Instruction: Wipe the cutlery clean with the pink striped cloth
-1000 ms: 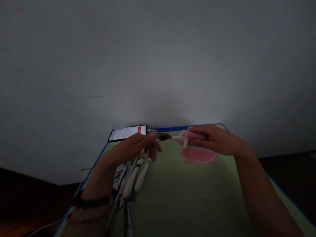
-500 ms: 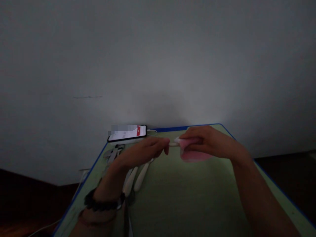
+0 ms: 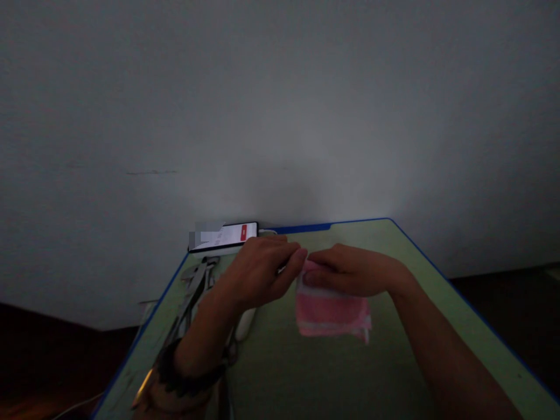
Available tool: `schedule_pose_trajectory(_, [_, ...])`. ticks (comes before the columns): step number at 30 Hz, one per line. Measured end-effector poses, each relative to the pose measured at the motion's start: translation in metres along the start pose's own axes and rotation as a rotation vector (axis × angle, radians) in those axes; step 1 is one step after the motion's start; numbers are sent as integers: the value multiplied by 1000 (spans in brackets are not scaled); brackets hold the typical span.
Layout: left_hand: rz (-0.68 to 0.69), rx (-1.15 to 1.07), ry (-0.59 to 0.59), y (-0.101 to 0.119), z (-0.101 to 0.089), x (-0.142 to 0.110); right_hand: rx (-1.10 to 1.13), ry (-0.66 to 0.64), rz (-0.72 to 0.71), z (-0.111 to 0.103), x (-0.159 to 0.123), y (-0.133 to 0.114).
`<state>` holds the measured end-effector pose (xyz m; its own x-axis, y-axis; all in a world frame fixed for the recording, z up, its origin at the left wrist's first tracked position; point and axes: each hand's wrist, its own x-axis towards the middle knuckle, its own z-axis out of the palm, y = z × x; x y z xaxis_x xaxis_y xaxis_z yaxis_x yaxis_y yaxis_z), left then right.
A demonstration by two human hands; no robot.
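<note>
Right hand: grip clamped on pink cloth
Left hand: beside cloth, grip together, contents hidden
Cutlery: left of cloth

open tabletop between forearms, cutlery along the left, phone far left, wall behind

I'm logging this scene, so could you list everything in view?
Pink cloth: one, pink with white edging, in the right hand
Phone: one, black rim and lit screen, table's far left corner
Cable: one, white, at the phone's right end
Metal utensils: several, count unclear, silver-grey, table's left side
Handle: one, white, beside the left forearm
Table: one, green with blue edge, below
Wall: one, grey, behind
Bracelet: one, black, left wrist
Hands: two, bare; left curled, contents hidden, right gripping
</note>
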<state>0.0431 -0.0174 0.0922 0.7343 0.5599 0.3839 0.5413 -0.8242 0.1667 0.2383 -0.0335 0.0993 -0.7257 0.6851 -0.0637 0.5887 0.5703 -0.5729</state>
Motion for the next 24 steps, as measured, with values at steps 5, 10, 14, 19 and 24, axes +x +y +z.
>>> schedule_pose_trajectory(5, [-38, -62, -38, -13, 9, -1, -11, -18, 52, -1, -2, 12])
schedule_pose_trajectory(10, [-86, -133, -31, -25, 10, -5, 49, -38, 95, -7, -10, 21])
schedule_pose_trajectory(14, [-98, -150, -48, -24, 9, -7, 70, -13, 97, -9, -14, 23])
schedule_pose_trajectory(19, [-44, -156, -153, -13, 12, -4, 30, 0, 128, -8, -14, 23])
schedule_pose_trajectory(24, [-102, -201, -227, -15, 17, -3, -8, -6, 112, -6, -9, 25])
